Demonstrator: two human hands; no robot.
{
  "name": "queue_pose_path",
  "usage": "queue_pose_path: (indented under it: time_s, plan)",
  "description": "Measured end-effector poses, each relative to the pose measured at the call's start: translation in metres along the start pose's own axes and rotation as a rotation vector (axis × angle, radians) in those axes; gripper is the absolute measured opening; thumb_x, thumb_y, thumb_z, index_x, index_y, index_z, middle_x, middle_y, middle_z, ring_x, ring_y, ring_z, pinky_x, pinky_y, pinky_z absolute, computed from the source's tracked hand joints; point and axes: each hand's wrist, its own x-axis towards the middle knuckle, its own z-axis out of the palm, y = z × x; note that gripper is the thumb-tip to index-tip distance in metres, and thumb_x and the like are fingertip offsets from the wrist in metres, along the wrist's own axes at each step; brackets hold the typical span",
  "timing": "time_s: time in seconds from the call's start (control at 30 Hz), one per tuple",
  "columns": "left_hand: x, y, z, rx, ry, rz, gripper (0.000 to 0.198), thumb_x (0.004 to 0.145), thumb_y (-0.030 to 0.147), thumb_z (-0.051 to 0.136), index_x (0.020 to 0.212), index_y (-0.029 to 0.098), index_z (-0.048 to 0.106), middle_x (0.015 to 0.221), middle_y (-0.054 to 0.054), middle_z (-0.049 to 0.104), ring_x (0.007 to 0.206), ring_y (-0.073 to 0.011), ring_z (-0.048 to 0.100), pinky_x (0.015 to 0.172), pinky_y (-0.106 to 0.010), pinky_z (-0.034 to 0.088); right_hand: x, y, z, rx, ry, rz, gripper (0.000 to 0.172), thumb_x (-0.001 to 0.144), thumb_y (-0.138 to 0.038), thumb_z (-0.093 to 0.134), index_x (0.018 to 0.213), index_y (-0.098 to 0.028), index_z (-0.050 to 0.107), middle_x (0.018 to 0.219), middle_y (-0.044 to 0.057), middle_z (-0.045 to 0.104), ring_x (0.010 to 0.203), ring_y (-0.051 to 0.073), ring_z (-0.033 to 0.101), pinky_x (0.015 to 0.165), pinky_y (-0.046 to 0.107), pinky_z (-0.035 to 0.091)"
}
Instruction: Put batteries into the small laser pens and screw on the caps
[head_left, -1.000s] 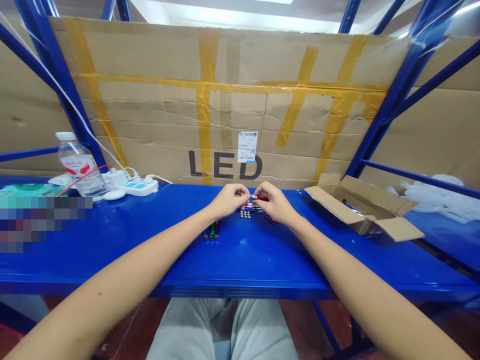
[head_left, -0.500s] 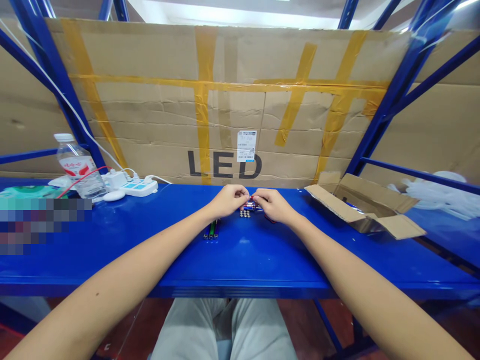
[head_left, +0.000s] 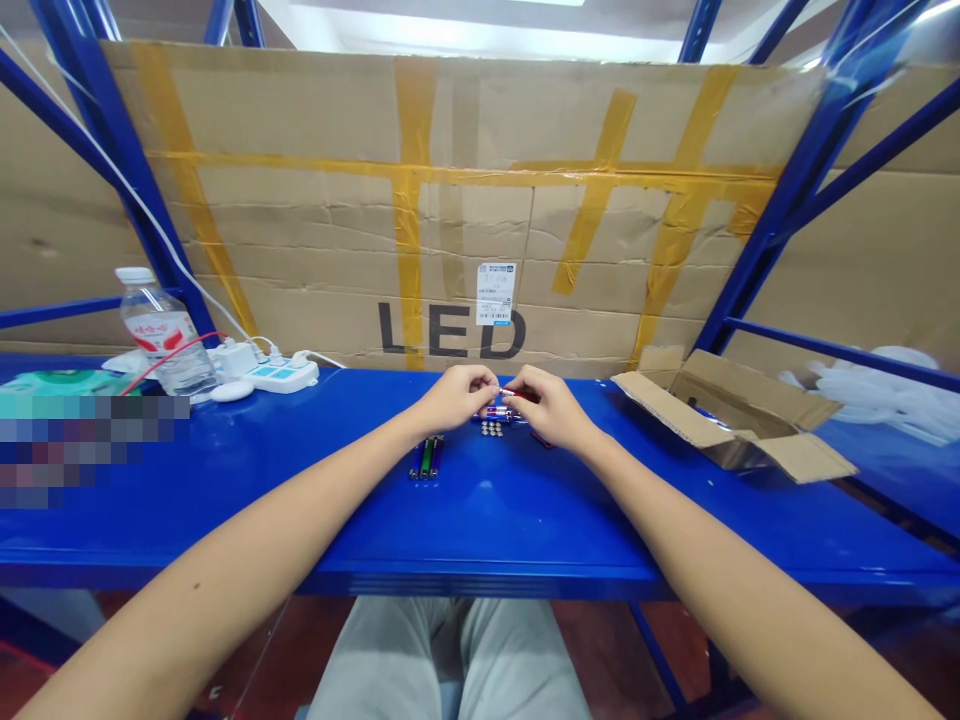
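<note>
Both my hands meet at the middle of the blue shelf (head_left: 480, 520). My left hand (head_left: 454, 397) is closed in a pinch, and my right hand (head_left: 549, 407) is closed too; together they hold a small red and silver cylinder (head_left: 512, 395) between their fingertips. Just below the fingers lie several small silver button cells (head_left: 492, 429) in a cluster. Three thin pen-like sticks (head_left: 425, 458), one of them green, lie side by side beneath my left wrist. A red piece (head_left: 541, 440) shows under my right hand.
An open cardboard box (head_left: 731, 415) lies at the right. A water bottle (head_left: 161, 330), a white power strip (head_left: 274, 375) and a red cable stand at the left. A taped cardboard wall marked LED (head_left: 450, 330) closes the back. Blue rack posts (head_left: 772, 210) flank the shelf.
The hands stay together at the same spot, with only slight finger movement on the small cylinder. The camera has shifted a little.
</note>
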Motion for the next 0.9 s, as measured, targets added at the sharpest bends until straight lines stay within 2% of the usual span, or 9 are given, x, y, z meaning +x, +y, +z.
queue_pose_path:
  time_s: [0.17, 0.27, 0.3, 0.37, 0.47, 0.57, 0.77, 0.9]
  plan:
    - [-0.001, -0.001, -0.001, 0.182, 0.034, 0.098, 0.012, 0.084, 0.024, 0.053, 0.082, 0.016, 0.061, 0.066, 0.000, 0.061, 0.062, -0.0128, 0.056, 0.060, -0.025, 0.042, 0.000, -0.004, 0.000, -0.042, -0.108, -0.031, 0.025, 0.094, -0.022, 0.042, 0.082, -0.017, 0.063, 0.078, 0.006, 0.062, 0.074, 0.018, 0.057, 0.073, 0.032, 0.042]
    - [-0.002, 0.001, -0.001, 0.180, 0.043, 0.108, 0.014, 0.085, 0.025, 0.052, 0.083, 0.016, 0.062, 0.067, 0.000, 0.062, 0.064, -0.0132, 0.056, 0.061, -0.025, 0.042, 0.000, -0.004, 0.003, -0.038, -0.038, -0.022, 0.009, 0.087, -0.024, 0.054, 0.090, -0.018, 0.061, 0.087, 0.006, 0.060, 0.080, 0.019, 0.056, 0.074, 0.032, 0.043]
    - [-0.002, 0.001, -0.001, 0.172, 0.043, 0.106, 0.014, 0.085, 0.026, 0.052, 0.083, 0.016, 0.062, 0.067, 0.000, 0.061, 0.064, -0.0132, 0.056, 0.061, -0.025, 0.042, -0.001, -0.003, 0.004, -0.030, -0.013, -0.007, 0.010, 0.083, -0.023, 0.059, 0.091, -0.018, 0.059, 0.087, 0.006, 0.059, 0.079, 0.018, 0.055, 0.072, 0.031, 0.043]
    - [-0.002, 0.002, 0.000, 0.162, 0.042, 0.098, 0.015, 0.086, 0.026, 0.052, 0.083, 0.016, 0.061, 0.066, 0.000, 0.061, 0.063, -0.0131, 0.056, 0.061, -0.025, 0.042, -0.001, 0.000, 0.005, 0.001, 0.021, 0.031, 0.012, 0.077, -0.020, 0.061, 0.087, -0.019, 0.054, 0.083, 0.003, 0.057, 0.075, 0.017, 0.052, 0.067, 0.030, 0.042]
    - [-0.002, 0.002, -0.001, 0.175, 0.036, 0.103, 0.014, 0.086, 0.025, 0.052, 0.084, 0.016, 0.062, 0.068, 0.000, 0.062, 0.063, -0.0131, 0.056, 0.062, -0.026, 0.042, -0.001, 0.003, 0.004, 0.070, 0.015, 0.067, 0.004, 0.078, -0.019, 0.058, 0.078, -0.019, 0.055, 0.074, 0.001, 0.055, 0.070, 0.016, 0.050, 0.065, 0.029, 0.040]
    - [-0.002, 0.003, -0.001, 0.228, 0.041, 0.127, 0.013, 0.085, 0.024, 0.052, 0.084, 0.016, 0.063, 0.072, -0.001, 0.063, 0.065, -0.0131, 0.056, 0.062, -0.026, 0.040, 0.000, 0.003, 0.000, 0.114, -0.043, 0.095, 0.010, 0.082, -0.025, 0.057, 0.079, -0.017, 0.062, 0.074, 0.002, 0.059, 0.069, 0.016, 0.052, 0.066, 0.029, 0.041]
    - [-0.004, 0.003, 0.000, 0.307, 0.016, 0.125, 0.014, 0.086, 0.026, 0.052, 0.084, 0.017, 0.063, 0.069, 0.000, 0.062, 0.063, -0.0135, 0.053, 0.060, -0.026, 0.037, 0.001, -0.001, -0.003, 0.056, -0.109, 0.092, 0.018, 0.084, -0.023, 0.051, 0.082, -0.015, 0.067, 0.077, 0.005, 0.065, 0.075, 0.018, 0.057, 0.072, 0.031, 0.041]
    - [-0.004, 0.002, 0.002, 0.346, 0.014, 0.131, 0.013, 0.086, 0.024, 0.051, 0.084, 0.016, 0.062, 0.071, -0.001, 0.063, 0.064, -0.0134, 0.053, 0.061, -0.026, 0.036, 0.001, -0.004, -0.007, 0.110, -0.175, 0.189, 0.020, 0.084, -0.027, 0.050, 0.082, -0.015, 0.067, 0.063, 0.001, 0.060, 0.062, 0.016, 0.053, 0.065, 0.030, 0.041]
